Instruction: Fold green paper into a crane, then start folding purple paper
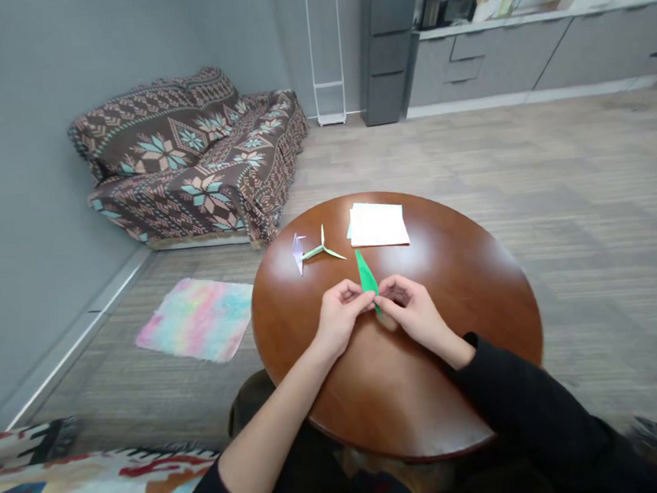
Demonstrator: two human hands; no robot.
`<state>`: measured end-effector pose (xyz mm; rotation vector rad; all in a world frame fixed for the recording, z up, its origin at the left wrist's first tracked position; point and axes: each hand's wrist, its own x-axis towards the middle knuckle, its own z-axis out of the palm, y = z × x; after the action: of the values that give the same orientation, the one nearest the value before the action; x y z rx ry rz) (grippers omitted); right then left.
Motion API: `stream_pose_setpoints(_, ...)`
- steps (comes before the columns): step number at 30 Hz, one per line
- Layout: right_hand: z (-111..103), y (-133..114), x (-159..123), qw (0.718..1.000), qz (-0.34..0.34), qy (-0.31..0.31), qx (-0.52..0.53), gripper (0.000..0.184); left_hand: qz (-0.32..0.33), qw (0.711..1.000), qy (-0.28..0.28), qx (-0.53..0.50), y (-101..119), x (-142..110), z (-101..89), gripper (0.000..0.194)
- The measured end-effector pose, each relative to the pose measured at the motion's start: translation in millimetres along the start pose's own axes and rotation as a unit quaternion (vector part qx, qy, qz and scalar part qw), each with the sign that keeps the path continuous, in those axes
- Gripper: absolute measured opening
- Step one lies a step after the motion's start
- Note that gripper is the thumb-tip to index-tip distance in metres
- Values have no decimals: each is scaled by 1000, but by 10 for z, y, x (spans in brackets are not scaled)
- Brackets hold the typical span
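Paper (367, 275) pinched between both hands' fingers (367, 298).

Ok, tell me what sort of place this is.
Probably a home living area open to a kitchen: a sofa under a patterned throw, a fluffy rug, and a counter with cabinets beyond.

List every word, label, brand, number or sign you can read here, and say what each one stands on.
There are none that can be read.
The sheets of paper show no writing that can be made out.
Any print on the items along the kitchen counter is too small and blurred to read.
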<state>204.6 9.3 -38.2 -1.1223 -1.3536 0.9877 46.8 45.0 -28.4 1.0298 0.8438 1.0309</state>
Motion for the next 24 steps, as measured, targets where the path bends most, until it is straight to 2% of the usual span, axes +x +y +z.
stream_pose_setpoints(2,-6,8,-3,1000,-11,14,-13,10,-7,1000,-6,-14,4,-8,20,32)
stream_pose_setpoints(3,-12,6,-2,999,-18,19,-21,9,-6,1000,-8,-21,9,-12,25,39)
stream_pose_setpoints(6,-53,-41,9,998,-39,15,-48,5,32,999,-25,-8,37,-23,2,90)
stream_pose_setpoints(7,-77,-70,15,997,-45,9,-58,4,54,998,-34,11,51,-25,-16,101)
stream_pose_setpoints(8,-105,-102,23,996,-51,1,-70,4,77,995,-45,36,68,-28,-37,101)
stream_pose_setpoints(9,-137,-136,30,995,-56,-8,-81,5,98,991,-52,68,86,-29,-58,89)
stream_pose_setpoints(12,-235,-219,50,991,-70,-18,-116,9,139,977,-41,157,140,-25,-108,24)
stream_pose_setpoints(13,-263,-234,55,989,-75,-18,-126,9,147,972,-29,179,155,-23,-116,13)
stream_pose_setpoints(17,-322,-218,62,987,-77,-17,-140,6,140,964,-12,227,182,-20,-122,15)
stream_pose_setpoints(24,-348,-146,71,988,-68,-77,-119,17,71,971,-90,210,140,-47,-128,17)
